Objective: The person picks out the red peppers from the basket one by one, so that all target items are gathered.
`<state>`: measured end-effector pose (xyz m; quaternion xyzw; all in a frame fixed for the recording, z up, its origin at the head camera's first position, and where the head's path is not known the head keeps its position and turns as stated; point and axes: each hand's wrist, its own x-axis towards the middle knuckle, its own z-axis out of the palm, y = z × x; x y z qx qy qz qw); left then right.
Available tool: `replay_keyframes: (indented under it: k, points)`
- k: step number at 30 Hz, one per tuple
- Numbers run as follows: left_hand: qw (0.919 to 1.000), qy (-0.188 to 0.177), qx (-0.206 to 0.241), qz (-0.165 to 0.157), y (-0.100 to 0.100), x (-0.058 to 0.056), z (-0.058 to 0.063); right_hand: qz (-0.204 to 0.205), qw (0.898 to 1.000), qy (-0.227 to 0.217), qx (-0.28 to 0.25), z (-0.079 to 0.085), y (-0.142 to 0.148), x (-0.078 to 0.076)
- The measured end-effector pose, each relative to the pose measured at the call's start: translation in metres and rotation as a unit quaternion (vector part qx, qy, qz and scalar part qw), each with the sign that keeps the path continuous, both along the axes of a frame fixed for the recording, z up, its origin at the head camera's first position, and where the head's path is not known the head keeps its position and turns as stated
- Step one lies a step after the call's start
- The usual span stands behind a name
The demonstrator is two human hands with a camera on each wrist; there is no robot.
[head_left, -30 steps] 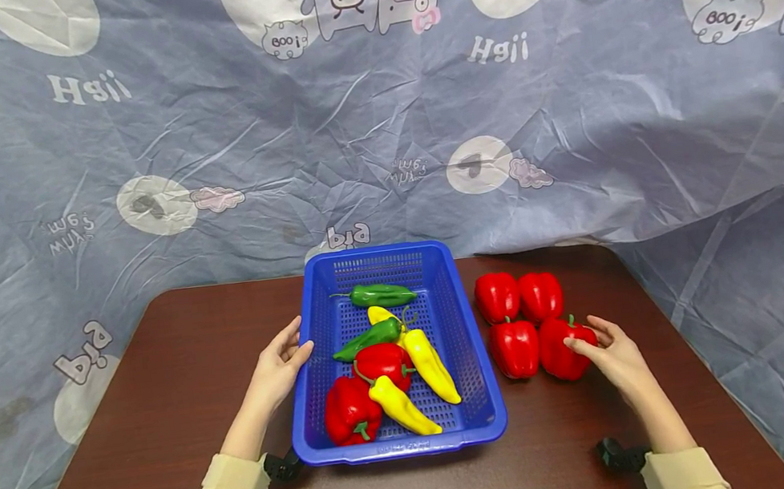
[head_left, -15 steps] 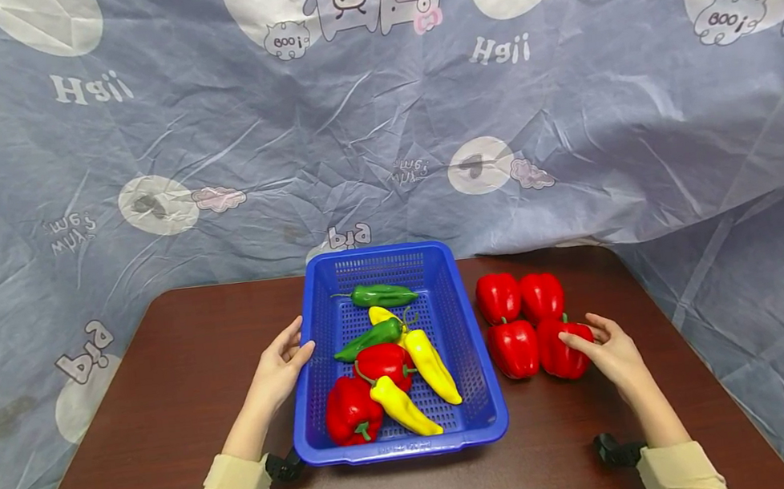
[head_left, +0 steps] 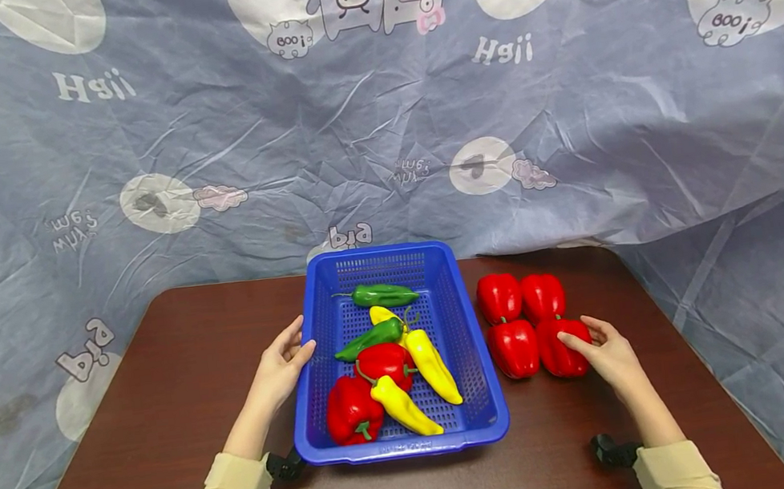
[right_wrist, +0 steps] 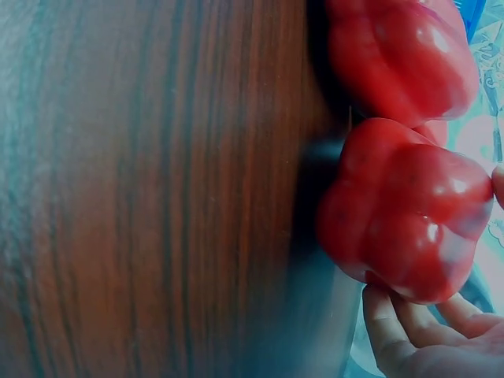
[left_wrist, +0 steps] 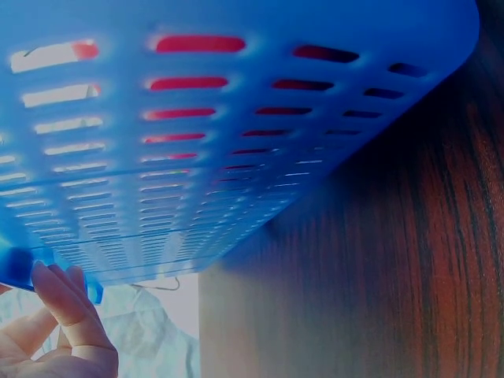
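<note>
- Pinches the near-right red pepper (head_left: 563, 356) in the right grip (head_left: 611, 350), thumb and fingers around its sides, right of the blue basket (head_left: 402, 448); cannot tell whether lifted off the counter (head_left: 127, 404).
- Could drop it by relying on fingertips against glossy skin.
- Could roll the neighbouring red pepper (head_left: 514, 349) by sweeping left.
- Holds the basket's left rim in the left grip (head_left: 281, 370).
- Could jostle the mixed peppers (head_left: 385, 361) inside by tugging there.

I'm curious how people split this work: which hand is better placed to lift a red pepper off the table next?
Probably the right: the right hand grips a red pepper, while the left hand is across the blue basket, at its left rim.
</note>
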<state>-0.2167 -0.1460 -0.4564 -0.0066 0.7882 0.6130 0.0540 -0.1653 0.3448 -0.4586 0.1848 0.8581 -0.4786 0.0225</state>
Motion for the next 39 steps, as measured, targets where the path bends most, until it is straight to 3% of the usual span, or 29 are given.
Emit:
replay_keyframes:
  k: [7, 12, 25, 31, 39]
  points:
    - [1.0, 0.003, -0.003, 0.002, 0.0, 0.0, 0.0, -0.009, 1.0, 0.009, -0.006, -0.003, 0.0, 0.001]
    - [1.0, 0.001, -0.004, 0.001, 0.0, 0.0, -0.001, -0.027, 0.999, 0.04, -0.009, 0.0, 0.001, 0.001]
    - [1.0, 0.006, 0.004, 0.0, 0.002, 0.0, 0.001, -0.058, 0.991, 0.124, 0.0, 0.035, -0.017, 0.002]
    - [0.9999, 0.013, 0.002, 0.001, 0.001, 0.002, 0.003, -0.05, 0.985, 0.166, -0.019, 0.05, -0.034, 0.0]
    - [0.9999, 0.013, -0.007, -0.002, 0.001, 0.003, 0.005, 0.007, 0.983, 0.181, -0.028, 0.069, -0.058, 0.001]
